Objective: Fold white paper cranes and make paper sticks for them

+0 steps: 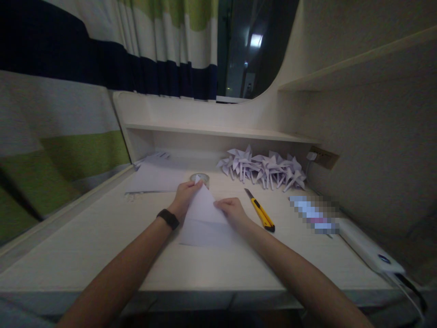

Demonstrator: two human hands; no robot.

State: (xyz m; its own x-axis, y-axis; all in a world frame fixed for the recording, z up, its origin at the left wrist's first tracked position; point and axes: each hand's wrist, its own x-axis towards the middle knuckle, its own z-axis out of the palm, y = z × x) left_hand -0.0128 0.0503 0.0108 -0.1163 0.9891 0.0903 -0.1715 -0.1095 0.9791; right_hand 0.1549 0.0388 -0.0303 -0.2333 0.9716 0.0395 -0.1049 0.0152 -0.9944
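Forearms: both reach in from the near edge and meet over the middle of the worktop point(102, 237); a black wristband point(168, 218) sits on the left one.
Sheet of paper point(205, 223): white, lying on the worktop between the two hands, its near part flat and its far corner lifted to a peak.
Left hand point(186, 193): closed on that far corner, pinching it between thumb and fingers at the top of the peak.
Right hand point(234, 210): resting on the sheet's right edge, fingers loosely curled, thumb tip pressing down; it grips nothing.
Doing the fold well: by my judgement, the lifted corner should be lined up edge on edge before any crease is pressed. The right hand should pin the sheet so it cannot slide, and the crease is best run outward from the middle with a fingertip.
Utility knife point(261, 212): yellow and black, just right of the right hand, blade end pointing far; best kept apart from the fingers.
Blurred item point(314, 213): further right; cannot be made out.
White device point(368, 249): at the right edge, with a cable at its near end.
Tape roll point(201, 178): just beyond the left hand.
Stack of paper point(155, 175): far left on the worktop.
Paper pinwheels point(262, 169): heaped far right, under the shelf point(221, 132).
Wall socket point(322, 157): right of the heap.
Curtain point(102, 54): striped, far left.
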